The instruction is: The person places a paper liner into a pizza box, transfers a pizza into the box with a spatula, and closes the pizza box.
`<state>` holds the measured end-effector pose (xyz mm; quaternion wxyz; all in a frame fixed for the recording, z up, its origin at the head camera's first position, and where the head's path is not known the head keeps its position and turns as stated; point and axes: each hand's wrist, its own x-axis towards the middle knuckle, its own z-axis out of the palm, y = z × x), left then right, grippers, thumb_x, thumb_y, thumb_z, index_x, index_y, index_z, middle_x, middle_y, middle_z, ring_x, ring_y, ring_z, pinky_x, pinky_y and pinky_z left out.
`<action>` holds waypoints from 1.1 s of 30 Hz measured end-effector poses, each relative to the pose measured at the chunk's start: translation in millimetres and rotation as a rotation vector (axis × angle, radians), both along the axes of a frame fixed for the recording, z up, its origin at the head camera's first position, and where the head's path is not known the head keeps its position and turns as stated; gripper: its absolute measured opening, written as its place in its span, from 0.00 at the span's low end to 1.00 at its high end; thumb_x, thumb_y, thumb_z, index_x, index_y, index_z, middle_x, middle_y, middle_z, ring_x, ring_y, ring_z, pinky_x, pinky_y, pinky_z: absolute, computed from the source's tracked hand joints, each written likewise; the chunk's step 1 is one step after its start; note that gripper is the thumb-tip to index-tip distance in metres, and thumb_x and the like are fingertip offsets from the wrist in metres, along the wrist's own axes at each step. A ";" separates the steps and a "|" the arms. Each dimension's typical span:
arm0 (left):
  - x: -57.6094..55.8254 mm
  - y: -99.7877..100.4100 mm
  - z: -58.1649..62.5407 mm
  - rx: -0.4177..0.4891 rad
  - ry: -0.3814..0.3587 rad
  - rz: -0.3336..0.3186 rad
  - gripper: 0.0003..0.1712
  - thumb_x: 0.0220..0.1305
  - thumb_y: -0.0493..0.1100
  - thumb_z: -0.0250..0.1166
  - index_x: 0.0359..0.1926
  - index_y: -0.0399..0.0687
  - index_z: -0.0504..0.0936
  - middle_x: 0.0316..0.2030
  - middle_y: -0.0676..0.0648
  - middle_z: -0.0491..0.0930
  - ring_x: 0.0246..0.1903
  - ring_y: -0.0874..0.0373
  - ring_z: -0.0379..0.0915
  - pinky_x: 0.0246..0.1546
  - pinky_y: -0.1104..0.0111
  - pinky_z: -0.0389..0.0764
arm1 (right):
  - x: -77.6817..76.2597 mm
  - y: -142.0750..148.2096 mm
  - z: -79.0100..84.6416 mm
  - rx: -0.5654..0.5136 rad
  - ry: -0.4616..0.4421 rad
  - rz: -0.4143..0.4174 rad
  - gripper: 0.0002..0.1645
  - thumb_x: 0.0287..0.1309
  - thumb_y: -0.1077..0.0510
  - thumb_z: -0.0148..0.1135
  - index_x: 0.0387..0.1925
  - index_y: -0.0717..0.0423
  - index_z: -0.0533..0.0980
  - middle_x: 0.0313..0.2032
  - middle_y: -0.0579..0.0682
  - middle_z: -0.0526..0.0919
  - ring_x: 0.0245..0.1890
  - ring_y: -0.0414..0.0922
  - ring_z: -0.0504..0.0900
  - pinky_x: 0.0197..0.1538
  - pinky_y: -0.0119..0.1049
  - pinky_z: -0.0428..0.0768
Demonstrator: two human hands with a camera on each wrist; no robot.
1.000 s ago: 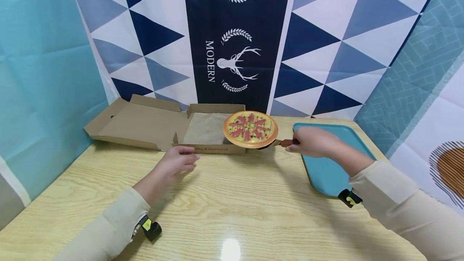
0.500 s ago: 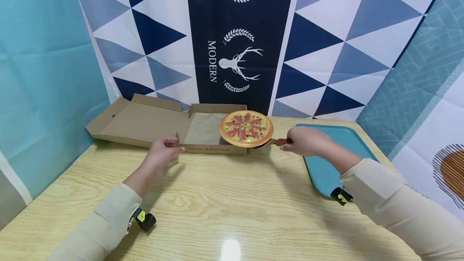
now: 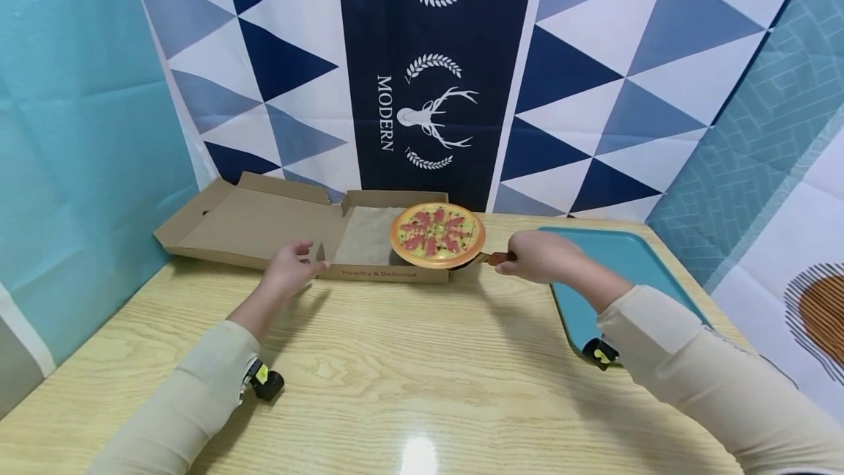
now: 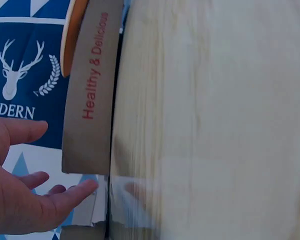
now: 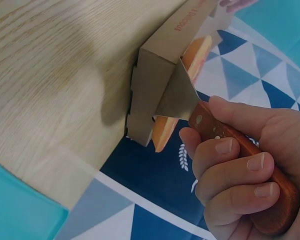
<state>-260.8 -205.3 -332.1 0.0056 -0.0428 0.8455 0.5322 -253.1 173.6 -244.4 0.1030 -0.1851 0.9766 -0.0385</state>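
My right hand (image 3: 539, 256) grips the wooden handle of a metal-bladed pizza spatula (image 5: 209, 122), fingers wrapped round it in the right wrist view. On the blade rests a round pizza (image 3: 437, 234) with red topping strips. It overlaps the right part of the open cardboard pizza box (image 3: 381, 274), above the paper-lined base. My left hand (image 3: 288, 268) is held near the box's front left, where lid and base meet, with fingers spread and nothing between them. In the left wrist view its fingertips (image 4: 87, 188) are beside the end of the printed front wall.
The box lid (image 3: 264, 222) lies folded back to the left, against the patterned backdrop cloth (image 3: 428, 94). A blue tray (image 3: 613, 240) sits on the wooden table (image 3: 369, 365) at the right, partly under my right forearm. Blue cloth hangs at the left side.
My right hand has moved left with the spatula and pizza, bringing the pizza farther over the box base. My left hand has drawn back to the left, along the box's front.
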 end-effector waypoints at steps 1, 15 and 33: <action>-1.4 -0.3 -0.8 -0.006 -0.005 -0.008 0.39 0.57 0.40 0.61 0.65 0.37 0.52 0.62 0.34 0.52 0.58 0.40 0.55 0.50 0.56 0.70 | -1.7 -1.6 -0.8 0.000 -0.001 -0.006 0.20 0.56 0.46 0.55 0.16 0.52 0.72 0.12 0.44 0.62 0.11 0.38 0.59 0.16 0.30 0.58; -17.6 -0.3 -6.9 0.008 -0.098 -0.016 0.43 0.56 0.46 0.62 0.66 0.41 0.49 0.64 0.36 0.49 0.52 0.41 0.64 0.49 0.57 0.71 | -14.8 -21.4 -3.5 -0.013 -0.002 -0.016 0.19 0.56 0.46 0.55 0.16 0.52 0.71 0.14 0.45 0.65 0.13 0.40 0.62 0.17 0.31 0.60; -21.4 5.0 -9.1 -0.014 -0.081 -0.025 0.42 0.54 0.44 0.64 0.65 0.37 0.54 0.59 0.34 0.58 0.54 0.41 0.62 0.50 0.56 0.71 | -28.6 -37.5 -4.2 0.044 0.028 0.030 0.20 0.55 0.45 0.56 0.14 0.51 0.69 0.14 0.44 0.66 0.14 0.40 0.62 0.18 0.32 0.60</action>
